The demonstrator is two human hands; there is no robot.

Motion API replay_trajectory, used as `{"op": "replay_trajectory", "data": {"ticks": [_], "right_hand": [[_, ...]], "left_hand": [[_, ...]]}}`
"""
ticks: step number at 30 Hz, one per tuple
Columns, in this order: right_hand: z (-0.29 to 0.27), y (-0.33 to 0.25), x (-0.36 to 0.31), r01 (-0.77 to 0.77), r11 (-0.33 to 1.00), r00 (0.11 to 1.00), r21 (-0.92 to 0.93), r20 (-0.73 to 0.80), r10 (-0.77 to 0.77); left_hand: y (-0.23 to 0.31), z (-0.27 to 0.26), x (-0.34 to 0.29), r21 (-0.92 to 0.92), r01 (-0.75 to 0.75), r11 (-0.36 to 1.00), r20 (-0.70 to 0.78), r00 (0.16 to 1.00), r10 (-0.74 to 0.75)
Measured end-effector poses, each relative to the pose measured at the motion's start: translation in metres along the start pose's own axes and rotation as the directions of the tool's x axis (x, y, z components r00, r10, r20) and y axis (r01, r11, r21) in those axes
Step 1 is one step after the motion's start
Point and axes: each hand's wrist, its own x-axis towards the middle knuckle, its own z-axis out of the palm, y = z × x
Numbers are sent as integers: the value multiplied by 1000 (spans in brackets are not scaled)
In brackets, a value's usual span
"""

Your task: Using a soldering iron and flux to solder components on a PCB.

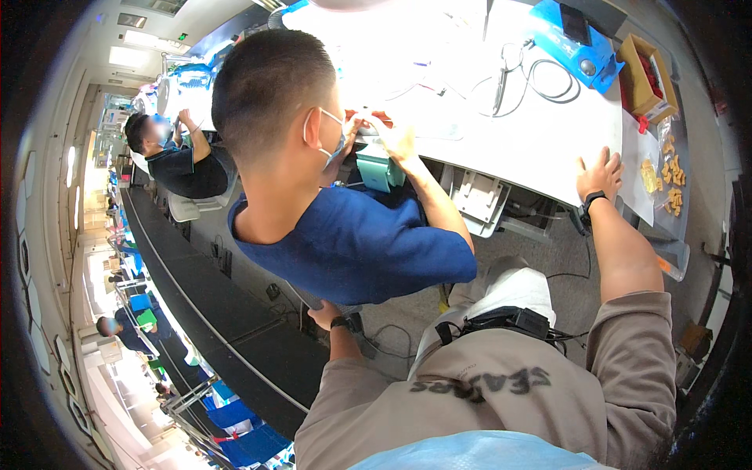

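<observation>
My right hand (601, 172) lies flat on the near right edge of the white worktable (540, 160). Its fingers are spread, with nothing held in them. A dark watch band circles that wrist. Low on the left, my left hand (323, 315) is beside the grey edge of a chair (345, 304), behind a seated co-worker in a blue shirt (352, 243). Its fingers are small and partly hidden, so their grip is unclear. The co-worker's own hands (380, 129) are together over the table edge, at something too small to make out.
A blue device (576, 47) and a black cable (552, 82) lie on the table. To the right are a cardboard box (646, 78) and several small yellow-brown pieces (674, 176) in clear plastic. Cables (395, 333) trail over the floor. Another person (184, 160) sits further left, beside a dark conveyor (204, 290).
</observation>
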Motion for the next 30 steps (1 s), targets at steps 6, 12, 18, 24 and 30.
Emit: {"op": "replay_trajectory", "data": {"ticks": [6,12,18,24,30], "right_hand": [[0,0,0,0,1000,1000,2,-3,0],[-1,0,0,4,1000,1000,4,-10,-4],[0,1,0,3,1000,1000,-2,-13,-3],[0,0,0,3,1000,1000,3,-12,-3],[1,0,-1,6,1000,1000,3,-28,-5]], "left_hand": [[2,-2,0,6,12,1000,25,1000,-12],[1,-1,-1,-33,25,999,32,999,-24],[1,2,-1,-22,17,1000,3,1000,-17],[3,-1,-1,20,18,1000,-11,1000,-18],[-3,3,3,9,9,1000,-22,1000,-8]]}}
